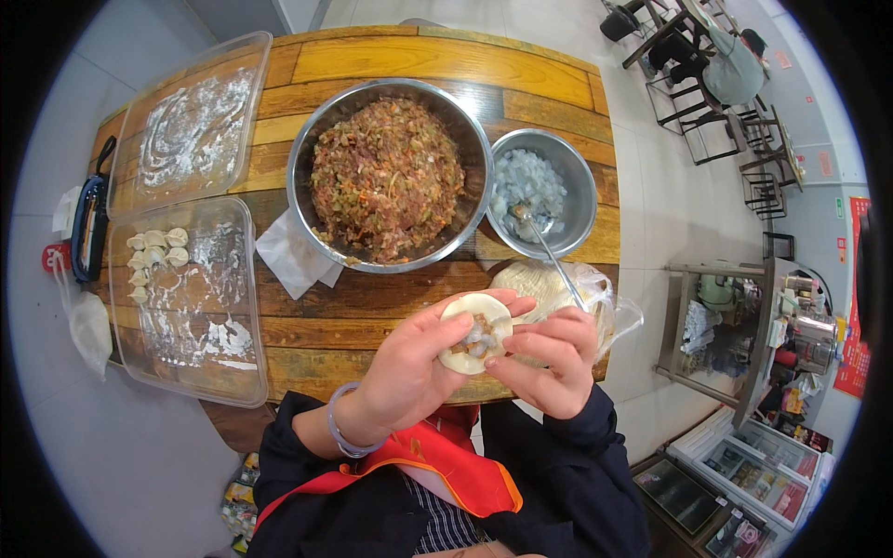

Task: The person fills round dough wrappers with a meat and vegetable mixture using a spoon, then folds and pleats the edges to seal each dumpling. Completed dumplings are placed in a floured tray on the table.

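A round dumpling wrapper point(474, 305) lies in the palm and fingers of my left hand point(401, 366), whose thumb presses near its filling point(478, 340) of brownish mince and pale, glassy pieces. At the wrapper's right edge, the thumb and fingertips of my right hand point(558, 363) pinch the dough. Just beyond that hand ends the handle of a metal spoon point(554, 264), which leans in a small steel bowl point(590, 202) of chopped shrimp-like pieces point(534, 178). A larger steel bowl point(298, 209) holds minced filling with vegetable bits point(387, 178). Beneath the spoon handle sits a plastic bag of wrappers point(530, 279), partly hidden.
Two flour-dusted clear plastic trays stand left: the nearer tray point(258, 335) carries several folded dumplings point(157, 244), the farther tray point(251, 118) only flour. White paper point(293, 254) touches the large bowl. A dark pouch point(89, 227) lies at the wooden table's point(446, 56) left edge.
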Demonstrator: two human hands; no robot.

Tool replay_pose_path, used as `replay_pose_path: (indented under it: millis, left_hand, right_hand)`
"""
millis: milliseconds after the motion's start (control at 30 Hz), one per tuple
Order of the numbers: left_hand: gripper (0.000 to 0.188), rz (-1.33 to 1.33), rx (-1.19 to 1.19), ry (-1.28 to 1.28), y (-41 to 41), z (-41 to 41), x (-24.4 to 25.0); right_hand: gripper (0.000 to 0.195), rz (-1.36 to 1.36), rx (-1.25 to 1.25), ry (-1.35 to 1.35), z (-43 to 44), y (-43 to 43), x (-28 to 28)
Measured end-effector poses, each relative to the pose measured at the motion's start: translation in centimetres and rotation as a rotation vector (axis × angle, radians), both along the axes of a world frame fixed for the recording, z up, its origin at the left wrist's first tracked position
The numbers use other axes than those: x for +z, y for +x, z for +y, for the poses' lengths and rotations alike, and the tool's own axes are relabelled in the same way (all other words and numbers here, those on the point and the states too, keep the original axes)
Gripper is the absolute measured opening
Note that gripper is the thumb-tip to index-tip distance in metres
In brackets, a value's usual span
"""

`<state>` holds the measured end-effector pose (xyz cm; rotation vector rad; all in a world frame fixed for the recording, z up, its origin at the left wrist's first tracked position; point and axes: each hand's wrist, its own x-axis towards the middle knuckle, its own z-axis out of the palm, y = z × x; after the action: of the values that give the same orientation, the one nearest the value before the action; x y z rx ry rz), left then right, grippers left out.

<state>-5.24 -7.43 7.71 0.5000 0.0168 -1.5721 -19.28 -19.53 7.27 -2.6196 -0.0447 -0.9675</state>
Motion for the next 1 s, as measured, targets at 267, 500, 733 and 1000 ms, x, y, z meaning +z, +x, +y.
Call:
replay_pose_path:
  millis: [267, 500, 733, 1000]
  left_hand:
    - [0.042, -0.097, 0.02, 0.029, -0.5, 0.6, 0.2]
    - [0.04, -0.284, -0.061, 0.059, -0.6, 1.4, -0.6]
    - [0.045, -0.178, -0.082, 0.057, -0.4, 1.5, -0.5]
    - [0.048, -0.007, -0.087, 0.07, 0.2, 1.5, -0.4]
  right_hand:
    - [0.028, 0.097, -0.094, 0.384, 0.7, 1.2, 1.0]
    - [0.024, 0.132, 0.005, 0.589, 0.0, 2.3, 1.7]
    - [0.019, 0.137, 0.035, 0.701, 0.1, 2.1, 1.8]
    - [0.019, 0.119, 0.004, 0.71, 0.4, 2.1, 1.5]
